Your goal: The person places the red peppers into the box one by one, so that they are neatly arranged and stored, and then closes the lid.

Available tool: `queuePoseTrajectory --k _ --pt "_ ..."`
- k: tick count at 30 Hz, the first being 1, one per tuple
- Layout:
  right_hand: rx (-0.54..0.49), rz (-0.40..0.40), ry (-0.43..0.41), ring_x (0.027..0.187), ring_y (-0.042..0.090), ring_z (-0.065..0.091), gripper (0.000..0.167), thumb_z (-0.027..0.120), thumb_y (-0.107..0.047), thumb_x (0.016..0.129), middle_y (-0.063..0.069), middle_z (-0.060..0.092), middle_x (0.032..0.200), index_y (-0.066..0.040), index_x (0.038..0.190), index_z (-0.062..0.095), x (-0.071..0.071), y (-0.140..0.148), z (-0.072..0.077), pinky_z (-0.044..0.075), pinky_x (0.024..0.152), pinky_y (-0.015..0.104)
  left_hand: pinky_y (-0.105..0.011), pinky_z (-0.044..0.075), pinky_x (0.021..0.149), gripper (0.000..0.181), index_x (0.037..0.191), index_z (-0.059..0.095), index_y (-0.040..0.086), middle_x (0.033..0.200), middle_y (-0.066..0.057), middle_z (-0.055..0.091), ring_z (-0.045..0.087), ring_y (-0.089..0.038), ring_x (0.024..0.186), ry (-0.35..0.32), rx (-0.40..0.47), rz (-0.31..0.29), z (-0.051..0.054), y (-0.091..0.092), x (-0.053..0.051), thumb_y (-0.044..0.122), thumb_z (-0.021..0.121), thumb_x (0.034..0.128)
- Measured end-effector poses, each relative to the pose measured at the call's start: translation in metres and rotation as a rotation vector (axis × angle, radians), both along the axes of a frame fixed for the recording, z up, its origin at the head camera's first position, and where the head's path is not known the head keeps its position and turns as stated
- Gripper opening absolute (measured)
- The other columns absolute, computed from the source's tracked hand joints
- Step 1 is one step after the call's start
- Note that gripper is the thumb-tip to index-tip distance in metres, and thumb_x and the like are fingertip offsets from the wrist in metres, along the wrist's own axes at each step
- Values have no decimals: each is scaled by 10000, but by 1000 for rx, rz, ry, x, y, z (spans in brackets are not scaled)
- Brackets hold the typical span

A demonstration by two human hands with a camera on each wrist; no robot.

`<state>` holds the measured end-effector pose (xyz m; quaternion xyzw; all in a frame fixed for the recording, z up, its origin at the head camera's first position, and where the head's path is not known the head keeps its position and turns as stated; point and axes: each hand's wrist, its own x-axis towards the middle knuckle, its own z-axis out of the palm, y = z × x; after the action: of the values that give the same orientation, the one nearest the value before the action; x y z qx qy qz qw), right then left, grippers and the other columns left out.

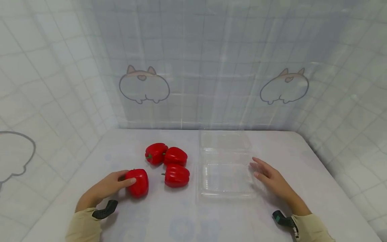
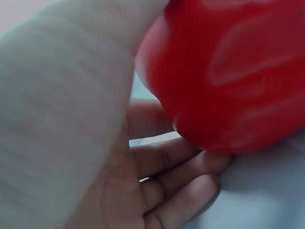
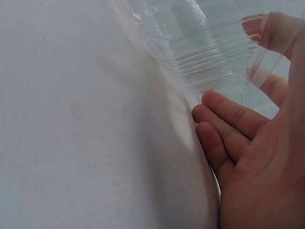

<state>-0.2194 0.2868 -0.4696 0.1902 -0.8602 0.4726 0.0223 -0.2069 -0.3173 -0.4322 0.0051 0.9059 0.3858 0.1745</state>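
My left hand [image 1: 109,185] holds a red bell pepper [image 1: 140,186] at the left of the table, thumb across its top. In the left wrist view, the fingers [image 2: 164,160] reach along the lower side of that pepper [image 2: 228,81]. Three other red bell peppers lie close together: one at the back [image 1: 156,153], one beside it [image 1: 176,156] and one in front [image 1: 177,175]. A clear plastic container [image 1: 226,194] lies with its lid [image 1: 225,140] folded back. At its right side is my right hand [image 1: 273,179], its fingers [image 3: 228,114] loosely extended against or just beside the clear wall [image 3: 209,62].
The white table [image 1: 169,215] meets a pale grid-patterned curtain [image 1: 211,67] at the back and both sides. Dark wrist cameras [image 1: 105,209] are strapped at both sleeves.
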Motion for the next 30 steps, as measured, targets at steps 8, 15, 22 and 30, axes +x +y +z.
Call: queuePoseTrajectory --k 8,15,22,30 --pt "24 -11 24 1353 393 455 588 589 -212 1028 177 533 1442 -66 1546 354 4 0 4 324 967 66 -583 491 935 808 1481 390 -25 1380 -191 516 460 -391 1257 34 59 22 2 -1 3 517 636 934" --pt "34 -19 30 1346 393 465 582 586 -198 1028 174 540 1435 -73 1547 356 5 4 6 317 963 55 -502 517 952 883 1543 266 39 1459 -195 415 424 -390 1300 25 238 97 -1 6 0 517 667 917" --pt "22 6 17 1351 390 460 588 577 -207 1033 180 527 1446 -69 1554 341 4 0 1 331 968 68 -433 541 931 831 1531 262 69 1467 -177 395 425 -372 1294 44 374 138 -8 7 -1 439 694 924" --pt "8 13 7 1366 360 456 594 576 -223 1035 146 524 1459 -117 1566 333 3 -3 4 331 973 70 -378 535 938 810 1548 253 69 1482 -179 374 388 -382 1325 126 394 153 -3 11 -2 455 650 956"
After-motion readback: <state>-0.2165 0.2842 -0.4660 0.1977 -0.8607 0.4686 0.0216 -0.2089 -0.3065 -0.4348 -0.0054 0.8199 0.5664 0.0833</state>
